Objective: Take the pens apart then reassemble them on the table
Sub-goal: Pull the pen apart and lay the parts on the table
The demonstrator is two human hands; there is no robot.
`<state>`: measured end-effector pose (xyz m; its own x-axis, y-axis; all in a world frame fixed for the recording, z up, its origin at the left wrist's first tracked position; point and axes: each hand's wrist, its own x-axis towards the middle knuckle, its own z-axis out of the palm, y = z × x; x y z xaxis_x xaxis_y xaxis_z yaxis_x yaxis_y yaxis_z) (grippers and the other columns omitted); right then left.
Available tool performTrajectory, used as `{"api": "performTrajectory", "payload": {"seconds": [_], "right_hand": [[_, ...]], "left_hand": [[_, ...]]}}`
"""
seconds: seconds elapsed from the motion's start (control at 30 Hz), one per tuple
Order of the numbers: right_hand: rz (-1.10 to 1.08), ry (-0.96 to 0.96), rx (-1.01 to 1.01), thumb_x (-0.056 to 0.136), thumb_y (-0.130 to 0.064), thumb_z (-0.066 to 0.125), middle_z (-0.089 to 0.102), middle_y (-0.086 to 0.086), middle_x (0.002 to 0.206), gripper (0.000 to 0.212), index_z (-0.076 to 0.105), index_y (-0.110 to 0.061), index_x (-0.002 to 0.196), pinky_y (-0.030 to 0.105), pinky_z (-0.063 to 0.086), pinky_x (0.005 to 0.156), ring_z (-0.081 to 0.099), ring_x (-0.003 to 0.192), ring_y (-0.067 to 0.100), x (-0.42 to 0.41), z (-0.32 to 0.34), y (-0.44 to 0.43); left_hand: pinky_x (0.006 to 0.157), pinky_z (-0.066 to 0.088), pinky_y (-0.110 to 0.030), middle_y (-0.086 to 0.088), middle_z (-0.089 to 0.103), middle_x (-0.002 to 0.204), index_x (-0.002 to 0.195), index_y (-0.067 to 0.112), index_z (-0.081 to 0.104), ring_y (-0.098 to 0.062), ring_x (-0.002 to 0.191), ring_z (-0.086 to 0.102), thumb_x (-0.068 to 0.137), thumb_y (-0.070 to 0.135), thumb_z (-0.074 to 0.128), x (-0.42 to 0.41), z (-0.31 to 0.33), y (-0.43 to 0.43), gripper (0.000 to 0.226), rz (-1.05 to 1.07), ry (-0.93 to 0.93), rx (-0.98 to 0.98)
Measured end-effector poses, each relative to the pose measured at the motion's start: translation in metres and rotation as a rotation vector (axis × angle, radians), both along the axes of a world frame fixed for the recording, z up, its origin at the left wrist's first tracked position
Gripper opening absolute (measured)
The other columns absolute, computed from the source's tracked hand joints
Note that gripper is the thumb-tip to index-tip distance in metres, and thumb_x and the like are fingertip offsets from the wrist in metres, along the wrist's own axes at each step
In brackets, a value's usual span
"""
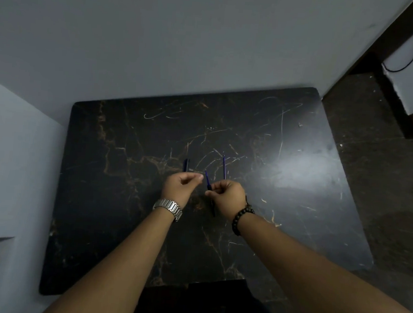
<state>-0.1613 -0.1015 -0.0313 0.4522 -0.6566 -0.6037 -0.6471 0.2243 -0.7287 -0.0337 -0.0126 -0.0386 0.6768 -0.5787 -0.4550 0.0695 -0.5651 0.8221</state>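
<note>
My right hand (228, 195) is shut on a blue pen (208, 182) held above the black marble table (123, 199). Its thin tip points up and away, and its dark lower end (212, 210) sticks out below my fingers. My left hand (182, 185) hovers just left of it with thumb and fingers pinched together; nothing shows between them. A short dark blue pen part (186, 165) shows just beyond my left hand, apparently lying on the table. A thin blue refill (224, 167) lies on the table beyond my right hand.
The table stands against a grey wall (184, 43), with a white surface (8, 153) along its left side. Dark floor (372, 169) lies to the right. A silver watch (169, 207) is on my left wrist and a bead bracelet (241, 218) on my right.
</note>
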Motion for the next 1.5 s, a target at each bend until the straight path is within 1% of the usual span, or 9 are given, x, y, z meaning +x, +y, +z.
{"api": "performTrajectory", "payload": {"seconds": [0.17,0.33,0.53,0.63,0.73,0.87,0.97,1.27,1.5], "right_hand": [[-0.026,-0.039,-0.04,0.081,-0.011,0.081,0.069,-0.009,0.07,0.016,0.07,-0.022,0.078,0.008,0.047,0.053,0.062,0.054,-0.008,0.006,-0.002,0.006],[0.007,-0.029,-0.076,0.083,-0.012,0.08,0.068,-0.009,0.071,0.01,0.072,-0.018,0.082,0.005,0.046,0.049,0.063,0.056,-0.006,0.007,-0.004,0.008],[0.057,0.034,-0.055,0.084,-0.011,0.079,0.068,-0.01,0.072,0.011,0.071,-0.018,0.084,0.006,0.049,0.053,0.061,0.061,-0.005,0.004,-0.009,0.013],[0.106,0.067,-0.043,0.082,-0.013,0.081,0.075,-0.001,0.082,0.008,0.075,-0.017,0.086,0.017,0.058,0.066,0.066,0.07,0.003,0.001,-0.015,0.017],[0.121,0.075,-0.026,0.081,-0.016,0.083,0.077,0.001,0.085,0.009,0.077,-0.018,0.087,0.014,0.051,0.061,0.07,0.077,0.009,-0.001,-0.019,0.021],[0.102,0.057,0.001,0.08,-0.015,0.083,0.075,-0.001,0.08,0.009,0.076,-0.018,0.084,0.023,0.057,0.069,0.07,0.075,0.011,0.0,-0.021,0.028],[0.103,0.057,-0.005,0.081,-0.015,0.082,0.074,-0.002,0.079,0.008,0.076,-0.017,0.085,0.017,0.053,0.063,0.069,0.075,0.01,0.001,-0.021,0.03],[0.075,0.062,0.033,0.081,-0.018,0.082,0.077,-0.002,0.088,0.011,0.074,-0.025,0.084,0.033,0.063,0.079,0.074,0.085,0.01,0.0,-0.025,0.021],[-0.05,-0.006,-0.002,0.082,-0.014,0.081,0.074,-0.002,0.084,0.011,0.073,-0.021,0.086,0.021,0.058,0.069,0.072,0.079,0.011,-0.004,-0.019,0.016]], "left_hand": [[0.057,0.051,-0.015,0.008,0.075,0.07,0.083,0.017,0.08,0.003,0.058,0.067,0.08,0.016,0.082,-0.016,-0.003,-0.001,0.004,0.102,0.103,-0.027],[0.046,0.049,-0.013,0.007,0.073,0.064,0.078,0.018,0.077,-0.003,0.054,0.068,0.079,0.015,0.082,-0.02,-0.001,-0.002,0.006,0.121,0.131,0.003],[0.058,0.048,-0.025,0.003,0.068,0.065,0.077,0.021,0.074,-0.014,0.058,0.06,0.086,0.022,0.075,0.002,0.008,-0.009,0.009,0.242,0.062,0.003],[0.065,0.053,-0.03,0.0,0.073,0.072,0.08,0.016,0.072,-0.016,0.062,0.066,0.091,0.018,0.069,0.039,0.009,-0.012,0.012,0.306,-0.013,-0.016],[0.076,0.054,-0.031,0.002,0.076,0.082,0.086,0.016,0.077,-0.016,0.077,0.07,0.089,0.025,0.07,0.071,0.005,-0.006,0.012,0.232,-0.128,0.16],[0.087,0.058,-0.035,-0.001,0.079,0.087,0.084,0.018,0.081,-0.022,0.087,0.072,0.08,0.033,0.078,0.082,-0.012,0.001,0.016,0.104,-0.15,0.374],[0.088,0.058,-0.036,-0.005,0.08,0.092,0.088,0.015,0.081,-0.024,0.09,0.073,0.078,0.033,0.079,0.076,-0.017,-0.003,0.02,0.061,-0.142,0.422],[0.094,0.057,-0.041,-0.009,0.079,0.101,0.092,0.01,0.081,-0.028,0.099,0.072,0.081,0.028,0.079,0.065,-0.03,-0.011,0.022,-0.025,-0.216,0.466],[0.075,0.057,-0.03,0.004,0.073,0.08,0.089,0.017,0.078,-0.009,0.077,0.067,0.085,0.027,0.076,0.052,-0.015,0.002,0.011,0.023,-0.22,0.258]]}}
